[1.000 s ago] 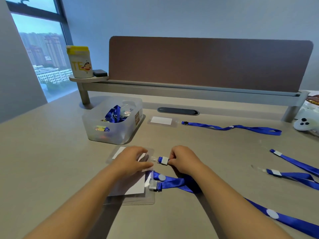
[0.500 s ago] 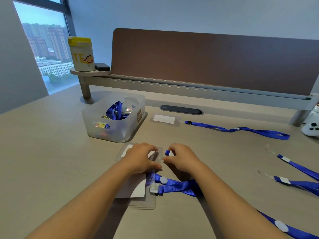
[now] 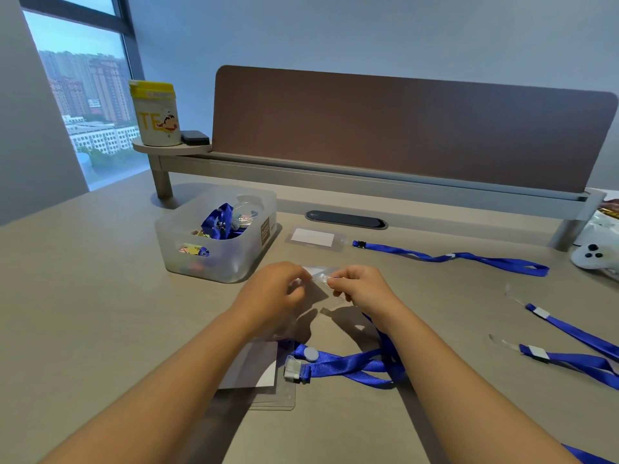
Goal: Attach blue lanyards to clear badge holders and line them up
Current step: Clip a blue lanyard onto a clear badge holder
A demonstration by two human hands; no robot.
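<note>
My left hand (image 3: 276,289) pinches a clear badge holder (image 3: 315,291), lifted and tilted above the desk. My right hand (image 3: 363,288) grips the clear strap end of a blue lanyard (image 3: 385,343) at the holder's top edge; the strap tip is mostly hidden by my fingers. Below my wrists lies another clear badge holder (image 3: 268,383) with a white card, a second blue lanyard (image 3: 341,365) clipped to it. At the back lies a finished badge holder (image 3: 313,237) joined to a blue lanyard (image 3: 452,257).
A translucent bin (image 3: 217,259) with blue lanyards and small items stands left of my hands. Two loose blue lanyards (image 3: 569,333) (image 3: 576,361) lie at the right. A white controller (image 3: 593,259) sits far right. A brown divider panel (image 3: 402,128) and a yellow-lidded canister (image 3: 155,113) stand behind.
Both hands have lifted the holder off the desk and tilted it. The lanyard's blue end is now hidden under my right hand, with only its clear strap showing.
</note>
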